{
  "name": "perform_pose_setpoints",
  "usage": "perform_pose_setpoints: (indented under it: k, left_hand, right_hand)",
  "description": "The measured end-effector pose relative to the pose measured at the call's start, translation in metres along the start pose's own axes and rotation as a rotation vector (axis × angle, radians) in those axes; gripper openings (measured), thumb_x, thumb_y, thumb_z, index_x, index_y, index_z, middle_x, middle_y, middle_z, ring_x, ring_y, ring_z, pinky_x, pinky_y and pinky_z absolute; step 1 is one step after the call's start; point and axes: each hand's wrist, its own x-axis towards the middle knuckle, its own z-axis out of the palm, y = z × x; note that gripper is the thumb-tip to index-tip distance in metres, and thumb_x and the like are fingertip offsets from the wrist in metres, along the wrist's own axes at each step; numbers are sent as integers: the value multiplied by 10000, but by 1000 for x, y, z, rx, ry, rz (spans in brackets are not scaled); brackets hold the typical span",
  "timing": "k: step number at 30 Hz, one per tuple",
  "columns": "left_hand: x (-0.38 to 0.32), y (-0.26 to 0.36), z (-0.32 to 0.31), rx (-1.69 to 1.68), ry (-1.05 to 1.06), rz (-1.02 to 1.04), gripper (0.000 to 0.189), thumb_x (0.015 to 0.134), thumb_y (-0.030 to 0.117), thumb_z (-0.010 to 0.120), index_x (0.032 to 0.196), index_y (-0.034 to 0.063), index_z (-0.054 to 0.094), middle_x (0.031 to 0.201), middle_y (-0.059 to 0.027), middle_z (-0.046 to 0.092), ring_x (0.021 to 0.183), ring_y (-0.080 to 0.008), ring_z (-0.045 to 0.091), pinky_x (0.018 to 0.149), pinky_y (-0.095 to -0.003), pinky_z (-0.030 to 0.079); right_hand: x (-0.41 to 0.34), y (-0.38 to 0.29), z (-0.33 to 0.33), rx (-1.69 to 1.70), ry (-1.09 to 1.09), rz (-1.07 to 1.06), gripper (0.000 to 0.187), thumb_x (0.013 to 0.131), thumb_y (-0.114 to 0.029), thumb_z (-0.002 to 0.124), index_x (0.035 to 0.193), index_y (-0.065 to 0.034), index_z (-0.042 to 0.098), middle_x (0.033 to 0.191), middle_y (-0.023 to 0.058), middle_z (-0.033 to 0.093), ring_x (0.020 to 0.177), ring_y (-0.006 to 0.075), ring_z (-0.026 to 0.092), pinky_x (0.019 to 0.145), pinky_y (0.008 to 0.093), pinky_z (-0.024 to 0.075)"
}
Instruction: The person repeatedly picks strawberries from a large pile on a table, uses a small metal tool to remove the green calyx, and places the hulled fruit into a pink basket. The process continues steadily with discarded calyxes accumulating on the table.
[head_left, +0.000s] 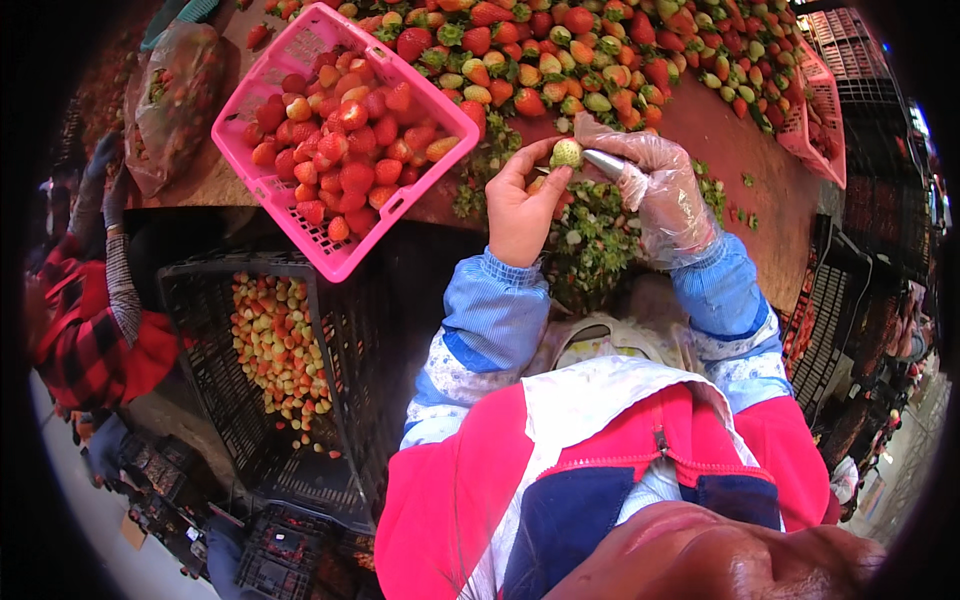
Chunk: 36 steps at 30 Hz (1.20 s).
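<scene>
Between the thumb and fingers of my bare left hand (523, 202) is a pale green-white strawberry (566, 154). Part of a redder strawberry shows below it, near the palm; whether it is held too I cannot tell. My right hand (667, 180), in a clear plastic glove, grips a pointed metal cone-shaped tool (604, 163). The tool's tip is beside the pale strawberry. Under both hands, cut green strawberry tops (596, 240) lie heaped at the table edge. To the left, a pink plastic basket (259, 196) of red hulled strawberries sticks out over that edge.
Unhulled strawberries (555, 64) are piled across the back of the reddish table (765, 217). Another pink basket (821, 112) stands far right. Below left is a black crate (330, 375) with pale hulled strawberries. A co-worker in red plaid (112, 330) works at the left, near a plastic bag (180, 105).
</scene>
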Motion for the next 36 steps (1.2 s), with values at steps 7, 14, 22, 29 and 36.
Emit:
perform_pose_setpoints:
  k: [7, 14, 22, 29, 36]
  left_hand:
    - [-18, -4, 1, 126, -105, 83, 274, 844, 38, 619, 1103, -51, 604, 920, -51, 631, 614, -56, 563, 485, -172, 417]
    - [-14, -4, -15, -512, -336, -146, 373, 855, 48, 581, 1208, -12, 476, 997, -125, 609, 789, -172, 621, 550, -242, 489]
    - [13, -2, -23, -295, -113, -281, 302, 864, 164, 634, 1108, 15, 535, 846, -38, 610, 646, -99, 583, 484, -211, 435]
    - [13, -2, 0, -35, 14, -115, 361, 859, 175, 649, 1149, -21, 561, 807, -42, 629, 585, -65, 554, 453, -184, 409]
    - [-26, -10, 14, -131, 41, -86, 234, 859, 126, 636, 1038, -24, 622, 790, -51, 642, 548, -70, 534, 440, -191, 393]
  right_hand:
    - [-22, 11, -9, 24, -6, 76, 174, 834, -53, 644, 979, 42, 634, 942, 71, 638, 755, 100, 583, 617, 232, 476]
    - [6, 29, -22, 366, -88, 102, 441, 835, -229, 665, 1144, 55, 532, 1081, 99, 592, 914, 149, 578, 760, 287, 499]
    - [106, -14, 13, -1209, 7, -83, 362, 784, -3, 493, 1139, 29, 556, 781, 84, 635, 608, 120, 587, 578, 273, 483]
    - [9, 19, 0, -68, -137, -97, 388, 826, 62, 558, 1207, -11, 559, 980, 68, 623, 703, 62, 561, 601, 202, 462]
    - [-42, 39, 7, 117, 184, 94, 188, 863, -13, 579, 1030, 63, 619, 1035, 99, 618, 824, 126, 600, 687, 224, 489]
